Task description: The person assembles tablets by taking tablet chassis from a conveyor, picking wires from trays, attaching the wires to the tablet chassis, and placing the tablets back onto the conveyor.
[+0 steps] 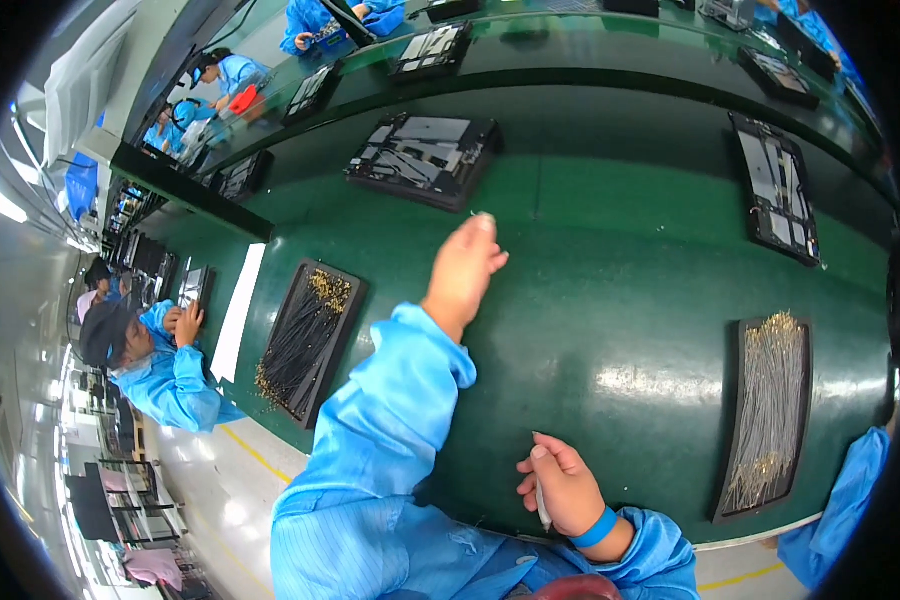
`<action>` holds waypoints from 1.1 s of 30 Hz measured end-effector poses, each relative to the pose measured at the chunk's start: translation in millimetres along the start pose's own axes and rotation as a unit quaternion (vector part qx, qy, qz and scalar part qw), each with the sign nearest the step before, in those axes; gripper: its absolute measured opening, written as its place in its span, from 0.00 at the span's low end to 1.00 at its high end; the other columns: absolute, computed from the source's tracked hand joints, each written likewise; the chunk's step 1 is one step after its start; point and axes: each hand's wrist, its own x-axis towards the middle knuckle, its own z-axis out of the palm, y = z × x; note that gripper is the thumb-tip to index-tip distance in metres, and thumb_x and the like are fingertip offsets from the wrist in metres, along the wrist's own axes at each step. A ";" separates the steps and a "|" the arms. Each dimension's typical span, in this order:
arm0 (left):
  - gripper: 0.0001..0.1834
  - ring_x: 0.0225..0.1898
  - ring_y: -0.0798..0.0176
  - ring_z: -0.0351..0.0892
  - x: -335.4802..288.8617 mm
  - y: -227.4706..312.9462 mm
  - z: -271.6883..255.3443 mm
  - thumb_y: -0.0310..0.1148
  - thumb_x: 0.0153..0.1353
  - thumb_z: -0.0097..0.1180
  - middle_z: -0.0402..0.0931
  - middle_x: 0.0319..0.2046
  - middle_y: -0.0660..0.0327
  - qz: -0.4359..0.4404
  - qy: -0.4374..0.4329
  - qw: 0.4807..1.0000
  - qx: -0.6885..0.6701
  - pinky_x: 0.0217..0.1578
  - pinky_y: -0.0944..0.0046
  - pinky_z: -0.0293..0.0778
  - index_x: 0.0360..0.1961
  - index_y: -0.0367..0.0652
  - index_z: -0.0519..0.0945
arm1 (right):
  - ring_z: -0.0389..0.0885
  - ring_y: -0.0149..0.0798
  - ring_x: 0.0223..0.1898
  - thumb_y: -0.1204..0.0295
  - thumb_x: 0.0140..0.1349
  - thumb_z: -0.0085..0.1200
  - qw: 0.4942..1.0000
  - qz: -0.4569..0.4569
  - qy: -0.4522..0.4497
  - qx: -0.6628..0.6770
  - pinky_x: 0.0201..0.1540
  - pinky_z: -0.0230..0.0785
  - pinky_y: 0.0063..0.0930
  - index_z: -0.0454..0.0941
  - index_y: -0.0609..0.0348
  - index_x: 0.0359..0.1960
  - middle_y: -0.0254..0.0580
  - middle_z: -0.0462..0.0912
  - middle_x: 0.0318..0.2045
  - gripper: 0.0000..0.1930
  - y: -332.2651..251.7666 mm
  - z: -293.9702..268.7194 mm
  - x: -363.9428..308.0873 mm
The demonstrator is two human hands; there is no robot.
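My left hand [467,265] stretches forward over the green table, its fingers pinched together. Its fingertips are just short of a stack of black trays [425,155] holding flat grey and black device parts. Whether something tiny sits in that pinch is too small to tell. Close to my body, my right hand [568,490], with a blue band at the wrist, is closed on a slim pale stick-like tool [543,507]. Left of my left sleeve lies a black tray [350,300] of thin black cables [295,345] with gold-coloured ends.
At the right stands a dark tray [806,400] of grey cables [770,410]. Another black tray [775,190] of device parts lies far right. A dark raised shelf [570,85] crosses the back. A co-worker [155,350] sits at the left, past a white strip [238,315].
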 end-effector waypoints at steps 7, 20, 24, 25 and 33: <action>0.13 0.37 0.52 0.70 -101.3 -21.5 0.0 0.35 0.51 0.48 0.73 0.30 0.53 0.368 -0.098 0.798 0.466 0.46 0.58 0.60 0.31 0.35 0.74 | 0.69 0.28 0.20 0.68 0.55 0.46 0.997 -0.043 0.025 0.059 0.18 0.64 0.18 0.55 0.61 0.51 0.40 0.71 0.27 0.24 -1.8 -0.7 -8.9; 0.11 0.37 0.53 0.69 -240.7 -44.8 -90.0 0.32 0.44 0.54 0.72 0.31 0.55 0.385 -0.034 0.726 0.568 0.46 0.57 0.61 0.29 0.39 0.75 | 0.71 0.33 0.27 0.68 0.55 0.46 0.992 -0.105 0.029 0.068 0.22 0.66 0.22 0.52 0.59 0.53 0.43 0.70 0.36 0.25 9.0 -5.5 -13.3; 0.11 0.37 0.54 0.69 -256.3 -48.0 -104.8 0.31 0.43 0.54 0.72 0.31 0.55 0.387 -0.034 0.720 0.574 0.47 0.57 0.61 0.29 0.39 0.75 | 0.72 0.34 0.27 0.67 0.55 0.45 0.992 -0.105 0.030 0.060 0.22 0.67 0.23 0.53 0.58 0.53 0.43 0.69 0.37 0.24 9.3 -8.1 -18.6; 0.11 0.36 0.54 0.69 -260.6 -51.1 -107.9 0.32 0.43 0.54 0.72 0.31 0.56 0.394 -0.023 0.713 0.580 0.45 0.57 0.62 0.29 0.39 0.75 | 0.72 0.35 0.28 0.66 0.55 0.44 0.992 -0.109 0.030 0.057 0.22 0.67 0.24 0.53 0.58 0.52 0.43 0.69 0.38 0.24 8.7 -8.6 -19.2; 0.11 0.35 0.52 0.69 -272.5 -60.5 -112.1 0.32 0.42 0.53 0.71 0.30 0.55 0.401 0.037 0.687 0.605 0.41 0.56 0.65 0.29 0.41 0.75 | 0.72 0.34 0.27 0.66 0.56 0.42 0.992 -0.112 0.022 0.048 0.22 0.67 0.26 0.53 0.57 0.52 0.44 0.69 0.39 0.23 10.3 -7.8 -17.7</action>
